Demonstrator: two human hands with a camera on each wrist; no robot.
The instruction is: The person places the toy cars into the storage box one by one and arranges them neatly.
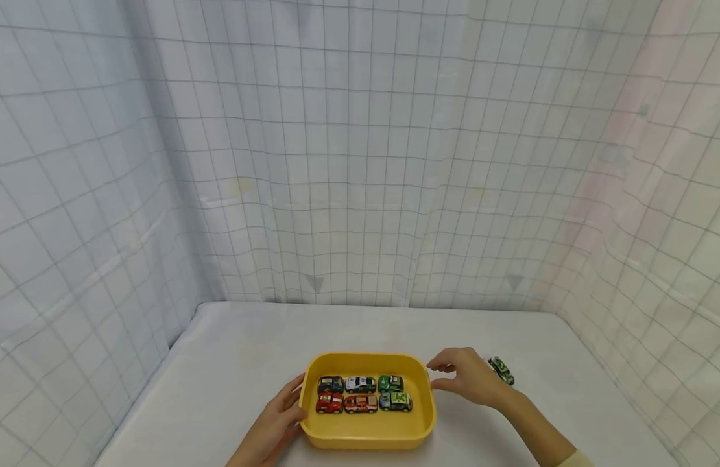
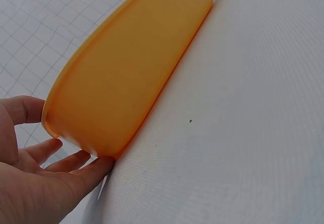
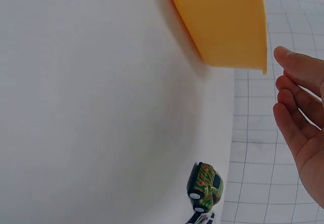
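Observation:
A yellow plastic tub sits on the white surface with toy cars in two rows. The back row has a dark blue car, a white car and a green car. In front are a red car, an orange-red car and a green-and-blue car. My left hand grips the tub's left end, thumb at the rim, fingers against the outer wall. Beside the right rim, my right hand holds nothing, its fingers loosely bent and thumb apart.
To the right of the tub, beyond my right hand, a camouflage-patterned toy car stands on the white surface. Close to it is a white-and-black car, cut off by the frame edge. Grid-patterned curtains surround the back and sides.

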